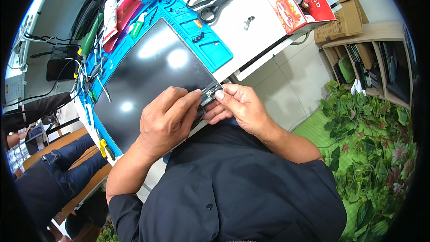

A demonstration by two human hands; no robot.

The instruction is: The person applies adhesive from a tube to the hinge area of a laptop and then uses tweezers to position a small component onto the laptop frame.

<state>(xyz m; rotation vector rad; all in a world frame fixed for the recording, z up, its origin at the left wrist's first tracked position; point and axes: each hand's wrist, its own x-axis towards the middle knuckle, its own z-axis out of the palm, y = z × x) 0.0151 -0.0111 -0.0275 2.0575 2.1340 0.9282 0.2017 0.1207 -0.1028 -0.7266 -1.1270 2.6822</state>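
A glossy black laptop screen (156,71) lies over the blue work mat, its near right corner reaching past the table edge toward me. At that corner sits a small metal hinge piece (210,92). My right hand (239,107) is closed around the corner, thumb on top beside the hinge and fingers underneath. My left hand (170,116) is over the near edge of the screen, its thumb and fingertips pinched together at the hinge's left end. Whatever is between those fingertips is too small or hidden to make out.
Beyond the screen, the blue mat (215,56) holds small parts. Black-handled scissors (219,4), a loose metal bracket (249,22) and a red-and-white box (291,4) are on the white table. Cables and a green-handled screwdriver (89,36) crowd the left. Another person's jeans (74,166) show lower left.
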